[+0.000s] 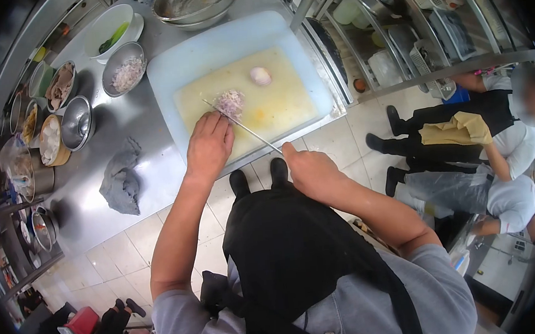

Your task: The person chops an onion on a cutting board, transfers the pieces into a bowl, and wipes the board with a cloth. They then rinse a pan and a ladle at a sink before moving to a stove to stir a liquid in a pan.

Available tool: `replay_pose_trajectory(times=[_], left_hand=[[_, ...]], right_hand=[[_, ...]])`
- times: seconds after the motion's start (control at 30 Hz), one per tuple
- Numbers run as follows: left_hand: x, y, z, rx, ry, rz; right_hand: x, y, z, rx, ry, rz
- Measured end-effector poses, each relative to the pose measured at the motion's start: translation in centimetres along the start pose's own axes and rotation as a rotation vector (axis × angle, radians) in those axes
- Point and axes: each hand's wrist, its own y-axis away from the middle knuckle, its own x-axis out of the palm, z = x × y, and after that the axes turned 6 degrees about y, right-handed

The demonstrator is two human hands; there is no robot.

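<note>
My right hand point(308, 169) is closed round the handle of a knife point(249, 129), whose blade points up and left over a yellowish cutting board point(281, 106). Chopped shallot point(231, 102) lies in a small pile just beyond the blade. My left hand point(211, 140) rests at the board's near edge beside the blade, fingertips bent down against the pile; whatever lies under them is hidden. A peeled shallot point(260, 76) sits farther back on the board. Under the yellowish board is a larger pale blue one point(165, 68).
Left of the boards are a bowl of chopped shallot point(127, 75), an empty metal bowl point(77, 122), a bowl of meat point(62, 87) and a grey cloth point(121, 178). Metal bowls point(195, 3) stand behind. People point(498, 142) are at the right.
</note>
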Motion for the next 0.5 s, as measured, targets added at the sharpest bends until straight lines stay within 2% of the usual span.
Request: replay_pose_trajectory(times=[0.1,0.17,0.37,0.5], left_hand=[[-0.1,0.1,0.0,-0.004,-0.003,0.018],[-0.1,0.0,0.0,-0.009,0.003,0.008],[-0.4,0.0,0.3,0.018,0.023,0.034],[-0.3,-0.1,0.5,0.02,0.015,0.026]], right_hand=[[0.0,0.1,-0.1,0.01,0.025,0.047],[1.3,-0.7,-0.8,-0.037,0.007,-0.004],[-0.9,0.3,0.1,-0.05,0.045,0.011],[1.1,-1.1,-0.8,-0.06,0.057,-0.012]])
